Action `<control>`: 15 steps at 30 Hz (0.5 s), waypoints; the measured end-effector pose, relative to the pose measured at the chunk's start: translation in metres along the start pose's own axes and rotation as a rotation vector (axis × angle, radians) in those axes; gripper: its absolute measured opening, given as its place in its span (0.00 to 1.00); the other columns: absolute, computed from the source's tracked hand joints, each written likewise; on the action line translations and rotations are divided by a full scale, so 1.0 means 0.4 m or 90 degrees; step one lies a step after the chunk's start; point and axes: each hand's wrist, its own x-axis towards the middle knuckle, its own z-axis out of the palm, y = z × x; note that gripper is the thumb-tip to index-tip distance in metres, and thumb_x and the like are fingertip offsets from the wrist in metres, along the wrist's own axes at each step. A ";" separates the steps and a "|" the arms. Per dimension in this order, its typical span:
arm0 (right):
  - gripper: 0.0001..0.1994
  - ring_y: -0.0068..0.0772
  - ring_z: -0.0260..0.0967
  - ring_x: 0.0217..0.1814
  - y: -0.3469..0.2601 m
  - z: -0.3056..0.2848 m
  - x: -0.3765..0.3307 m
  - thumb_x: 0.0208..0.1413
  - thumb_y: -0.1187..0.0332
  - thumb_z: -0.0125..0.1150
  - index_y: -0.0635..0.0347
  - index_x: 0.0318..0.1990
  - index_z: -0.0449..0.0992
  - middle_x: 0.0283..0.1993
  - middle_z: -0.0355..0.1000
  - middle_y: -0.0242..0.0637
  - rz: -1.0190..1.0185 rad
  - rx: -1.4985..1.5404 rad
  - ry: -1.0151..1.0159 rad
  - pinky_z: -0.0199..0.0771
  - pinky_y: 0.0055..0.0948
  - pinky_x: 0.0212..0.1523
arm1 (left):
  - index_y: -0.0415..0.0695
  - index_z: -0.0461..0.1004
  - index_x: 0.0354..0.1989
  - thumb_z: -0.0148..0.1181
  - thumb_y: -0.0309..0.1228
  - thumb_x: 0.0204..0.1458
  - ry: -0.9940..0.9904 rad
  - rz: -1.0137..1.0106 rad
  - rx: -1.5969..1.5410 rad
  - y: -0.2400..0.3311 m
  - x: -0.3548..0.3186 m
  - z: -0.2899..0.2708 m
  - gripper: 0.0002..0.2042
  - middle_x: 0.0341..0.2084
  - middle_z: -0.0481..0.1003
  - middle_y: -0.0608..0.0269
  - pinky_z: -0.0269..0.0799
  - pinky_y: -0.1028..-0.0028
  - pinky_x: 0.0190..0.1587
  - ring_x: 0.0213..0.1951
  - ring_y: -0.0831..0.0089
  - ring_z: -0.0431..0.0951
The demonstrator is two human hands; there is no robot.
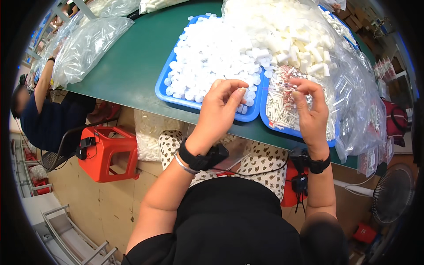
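Note:
My left hand is over the front right of a blue tray heaped with small white round plastic caps. Its thumb and forefinger are pinched together, and what lies between them is too small to make out. My right hand is raised over a second blue tray, filled with short white tubes and thin reddish pieces. Thumb and forefinger bend toward each other around a thin, slender piece, pale and partly see-through, whose kind I cannot tell. A gap separates my two hands.
Behind the right tray lies a large clear bag of white cylinders, with crumpled plastic beside it. The green table carries another bag near a seated co-worker. A red stool and a fan stand on the floor.

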 end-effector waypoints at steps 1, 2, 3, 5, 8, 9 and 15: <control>0.04 0.29 0.75 0.41 0.001 -0.004 -0.006 0.58 0.76 0.61 0.62 0.39 0.72 0.38 0.73 0.37 0.028 0.052 0.023 0.73 0.27 0.42 | 0.39 0.73 0.45 0.58 0.26 0.59 -0.012 -0.077 -0.147 0.012 -0.009 0.003 0.08 0.34 0.73 0.66 0.71 0.78 0.38 0.35 0.78 0.75; 0.04 0.27 0.74 0.34 -0.002 -0.011 -0.016 0.59 0.77 0.60 0.64 0.40 0.73 0.37 0.74 0.38 0.032 0.057 0.029 0.73 0.24 0.37 | 0.38 0.73 0.46 0.58 0.26 0.60 -0.025 -0.154 -0.293 0.017 -0.019 0.005 0.09 0.34 0.74 0.67 0.71 0.79 0.38 0.35 0.80 0.74; 0.05 0.27 0.73 0.33 -0.014 -0.013 -0.027 0.59 0.77 0.60 0.64 0.41 0.74 0.37 0.74 0.39 0.006 0.004 -0.007 0.72 0.24 0.36 | 0.38 0.73 0.47 0.58 0.27 0.60 -0.057 -0.196 -0.395 0.011 -0.035 0.001 0.09 0.34 0.74 0.67 0.71 0.79 0.38 0.35 0.80 0.74; 0.06 0.27 0.73 0.30 -0.051 -0.025 -0.045 0.58 0.79 0.60 0.64 0.43 0.74 0.36 0.73 0.40 -0.045 -0.108 -0.080 0.72 0.24 0.33 | 0.37 0.72 0.48 0.58 0.29 0.61 -0.123 -0.282 -0.606 -0.013 -0.072 -0.005 0.11 0.34 0.74 0.67 0.70 0.81 0.37 0.35 0.80 0.74; 0.14 0.41 0.73 0.35 -0.103 0.006 -0.084 0.53 0.83 0.60 0.64 0.48 0.75 0.37 0.75 0.44 -0.075 -0.105 -0.199 0.73 0.32 0.34 | 0.35 0.70 0.54 0.54 0.35 0.64 -0.131 -0.380 -0.720 -0.024 -0.131 0.002 0.17 0.39 0.76 0.61 0.71 0.81 0.38 0.36 0.79 0.74; 0.15 0.43 0.73 0.36 -0.106 0.016 -0.099 0.53 0.84 0.60 0.65 0.49 0.75 0.38 0.75 0.45 -0.102 -0.096 -0.238 0.74 0.34 0.35 | 0.35 0.69 0.54 0.52 0.37 0.65 -0.121 -0.405 -0.739 -0.031 -0.147 0.004 0.18 0.40 0.77 0.60 0.71 0.80 0.39 0.36 0.79 0.74; 0.12 0.34 0.71 0.23 -0.095 0.037 -0.160 0.48 0.78 0.68 0.63 0.41 0.77 0.27 0.74 0.37 -0.127 -0.227 -0.240 0.70 0.32 0.28 | 0.37 0.70 0.53 0.50 0.45 0.64 -0.110 -0.464 -0.775 -0.064 -0.201 0.007 0.22 0.37 0.74 0.65 0.71 0.79 0.42 0.37 0.81 0.72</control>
